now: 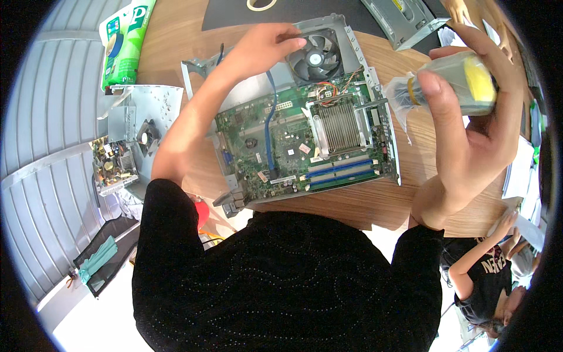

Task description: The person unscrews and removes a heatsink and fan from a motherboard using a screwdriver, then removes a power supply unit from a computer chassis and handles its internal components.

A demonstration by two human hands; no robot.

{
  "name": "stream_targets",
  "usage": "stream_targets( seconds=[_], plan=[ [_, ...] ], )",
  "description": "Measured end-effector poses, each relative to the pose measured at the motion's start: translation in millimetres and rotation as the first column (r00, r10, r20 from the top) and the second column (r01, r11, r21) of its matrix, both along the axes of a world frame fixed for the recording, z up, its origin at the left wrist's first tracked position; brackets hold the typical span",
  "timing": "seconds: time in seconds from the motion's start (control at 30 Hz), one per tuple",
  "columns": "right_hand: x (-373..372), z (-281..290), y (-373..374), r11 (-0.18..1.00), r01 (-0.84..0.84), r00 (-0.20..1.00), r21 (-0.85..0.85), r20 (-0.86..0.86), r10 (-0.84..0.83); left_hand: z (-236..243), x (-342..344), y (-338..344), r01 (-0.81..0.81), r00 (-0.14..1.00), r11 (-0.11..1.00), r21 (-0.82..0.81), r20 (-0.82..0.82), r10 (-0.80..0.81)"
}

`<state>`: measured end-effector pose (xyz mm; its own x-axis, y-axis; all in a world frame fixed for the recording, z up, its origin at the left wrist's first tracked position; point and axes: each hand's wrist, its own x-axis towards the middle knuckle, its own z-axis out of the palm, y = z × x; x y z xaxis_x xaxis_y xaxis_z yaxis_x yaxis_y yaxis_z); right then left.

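An opened computer chassis (359,50) lies in front of me, with a green motherboard (287,138) inside it. My left hand (264,47) is at its far side, fingers curled at the rim and thumb over the corner of the black cooling fan (315,58). The fingertips are partly hidden. A finned heat sink (340,128) sits right of the board's middle, and a flat blue cable (270,123) runs across the board. Held up to the right, my right hand (469,135) grips a clear plastic-wrapped bundle (451,85) with a yellow part and a band around its gathered neck.
To the left stand a green-and-white bag (126,47) and another opened metal case (158,100) with loose screws. A roll of tape (261,4) lies on a black mat (229,14) at the back. A metal drive cage (402,20) is farther right. Another person (478,270) sits at lower right.
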<state>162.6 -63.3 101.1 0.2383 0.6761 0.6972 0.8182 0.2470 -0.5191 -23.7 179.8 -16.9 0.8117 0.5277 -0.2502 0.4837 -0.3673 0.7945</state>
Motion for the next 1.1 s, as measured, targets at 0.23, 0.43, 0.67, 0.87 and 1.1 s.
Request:
stream_targets(
  seconds=[0.23, 0.43, 0.67, 0.87, 1.1],
  plan=[
    [27.5, 6.4, -15.3, 0.95, -0.187, 0.982, -0.25, -0.074, 0.174, 1.5, -1.7, -0.4, -0.03, 0.999, 0.999, -0.027, 0.018, 0.03],
    [22.9, 17.7, -15.4, 0.916, -0.31, 0.951, -0.254, -0.088, 0.297, -1.8, -3.0, 0.7, -0.049, 0.997, 0.997, -0.062, 0.055, 0.052],
    [21.2, 15.0, -25.1, 0.931, -0.299, 0.953, -0.211, -0.11, 0.281, -3.2, -3.2, 0.5, -0.088, 0.989, 0.985, -0.146, 0.102, 0.104],
    [-2.6, 13.2, -18.7, 0.979, -0.039, 0.987, -0.202, -0.164, 0.005, -3.1, -3.5, 1.1, -0.051, 0.996, 0.994, -0.101, 0.072, 0.058],
    [-3.5, -4.1, -12.6, 0.994, -0.014, 0.956, -0.112, -0.294, -0.02, -4.7, -7.3, 6.1, -0.018, 0.999, 0.998, -0.066, 0.049, 0.021]
  ],
)
